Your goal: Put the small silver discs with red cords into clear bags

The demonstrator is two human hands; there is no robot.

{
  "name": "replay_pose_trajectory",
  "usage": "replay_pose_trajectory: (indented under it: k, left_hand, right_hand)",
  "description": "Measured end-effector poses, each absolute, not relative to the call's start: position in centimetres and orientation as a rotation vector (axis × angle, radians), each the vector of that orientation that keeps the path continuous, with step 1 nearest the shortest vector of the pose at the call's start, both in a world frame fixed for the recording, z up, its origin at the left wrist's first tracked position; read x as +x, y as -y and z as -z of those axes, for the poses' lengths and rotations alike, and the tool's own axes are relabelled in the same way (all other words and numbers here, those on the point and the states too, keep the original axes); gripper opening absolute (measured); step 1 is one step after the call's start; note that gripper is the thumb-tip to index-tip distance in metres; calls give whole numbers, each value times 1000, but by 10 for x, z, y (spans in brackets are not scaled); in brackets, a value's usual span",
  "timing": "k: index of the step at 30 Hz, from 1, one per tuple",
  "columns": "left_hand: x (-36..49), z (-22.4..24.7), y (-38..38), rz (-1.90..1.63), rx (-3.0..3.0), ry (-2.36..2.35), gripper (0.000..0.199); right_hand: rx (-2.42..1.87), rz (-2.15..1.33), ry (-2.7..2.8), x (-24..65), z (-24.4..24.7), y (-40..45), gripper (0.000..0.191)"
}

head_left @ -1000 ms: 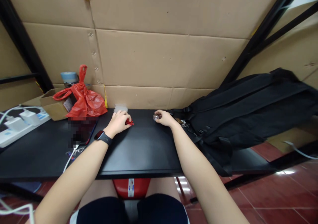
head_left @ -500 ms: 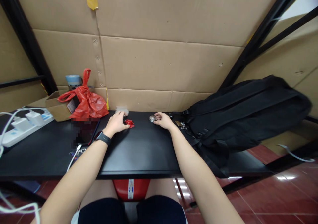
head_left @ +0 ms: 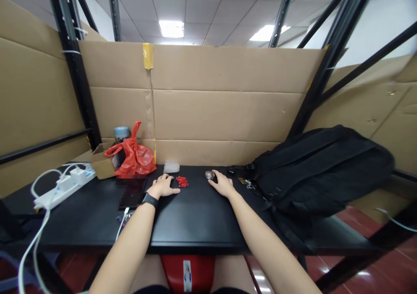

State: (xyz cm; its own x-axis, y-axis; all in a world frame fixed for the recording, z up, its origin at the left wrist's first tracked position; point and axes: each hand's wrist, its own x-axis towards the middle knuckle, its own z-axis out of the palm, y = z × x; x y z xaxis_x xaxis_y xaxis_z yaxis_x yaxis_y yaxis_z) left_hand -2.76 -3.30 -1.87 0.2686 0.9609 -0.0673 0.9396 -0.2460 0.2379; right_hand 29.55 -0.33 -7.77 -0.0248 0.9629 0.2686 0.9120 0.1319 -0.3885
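Note:
My left hand (head_left: 163,185) rests on the black tabletop with its fingers spread, a dark watch on the wrist. Just right of its thumb lies a little pile of thin red pieces (head_left: 182,181), too small to name surely. Behind the fingertips sits a translucent white box (head_left: 171,167). My right hand (head_left: 222,183) lies at a small round silvery thing (head_left: 209,175), thumb and forefinger apart at its near right edge. Whether they touch it I cannot tell.
A black backpack (head_left: 312,168) fills the right side, keys (head_left: 249,184) beside it. To the left are a red plastic bag (head_left: 137,157), an open carton (head_left: 102,163), a power strip (head_left: 61,192) and a phone (head_left: 132,193). Cardboard (head_left: 221,116) walls the back.
My view has tilted up, showing the ceiling. My left hand has drawn back from the translucent box, and my right fingers have loosened from around the round silvery thing.

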Motion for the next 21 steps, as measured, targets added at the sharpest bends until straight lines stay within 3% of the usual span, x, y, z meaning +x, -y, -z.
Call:
replay_pose_trajectory:
  k: [6,11,17,21]
  left_hand:
    - [-34,13,30,-54,2344,-1628,92]
    - [-41,18,21,-106,2412,-1530,82]
    - [-44,23,15,-141,2436,-1499,73]
    - [-44,19,19,-157,2440,-1492,69]
  right_hand:
    - [-1702,-169,1884,296,78,-14,75]
    - [-1553,-309,1865,301,71,-30,54]
    - [-1724,-338,1917,311,56,-32,57]
    - [-1830,-340,2002,318,47,-23,44]
